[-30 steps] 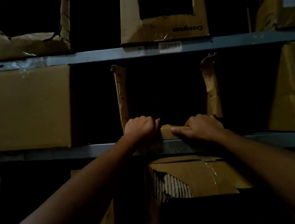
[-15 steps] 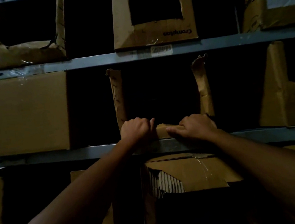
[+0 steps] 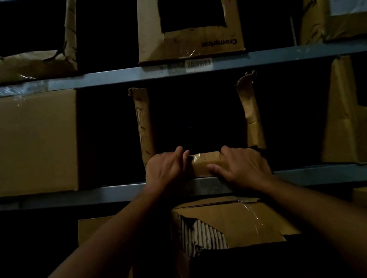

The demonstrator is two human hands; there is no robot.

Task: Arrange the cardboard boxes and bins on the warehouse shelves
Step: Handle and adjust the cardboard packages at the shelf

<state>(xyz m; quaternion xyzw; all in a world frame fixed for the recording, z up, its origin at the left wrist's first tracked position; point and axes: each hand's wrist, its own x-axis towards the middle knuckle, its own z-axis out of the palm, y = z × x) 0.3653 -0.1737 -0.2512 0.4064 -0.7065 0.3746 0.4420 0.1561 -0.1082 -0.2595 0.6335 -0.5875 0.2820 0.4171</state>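
- The cardboard bin (image 3: pixel 144 125) with the cut-out front stands at the centre of the middle shelf (image 3: pixel 92 195). It is well apart from the closed box (image 3: pixel 26 144) on its left, and a torn box (image 3: pixel 234 222) sits on the level below.
- Our left hand (image 3: pixel 167 169) and right hand (image 3: pixel 243 166) both grip its low front lip (image 3: pixel 206 162). The fingers curl over the edge into the bin, and the right thumb lies along the lip's face.
- We judge the cardboard soft and tired: the side strips (image 3: pixel 252 116) are creased and ragged at the top, so they would likely buckle or tear if pulled.
- The lip carries glossy tape, which may be a little slick under the fingers.
- The inside is too dark to see, so we cannot tell the weight.
- The best hold looks to be the lip near its corners, with a palm under the base once the bin clears the shelf.
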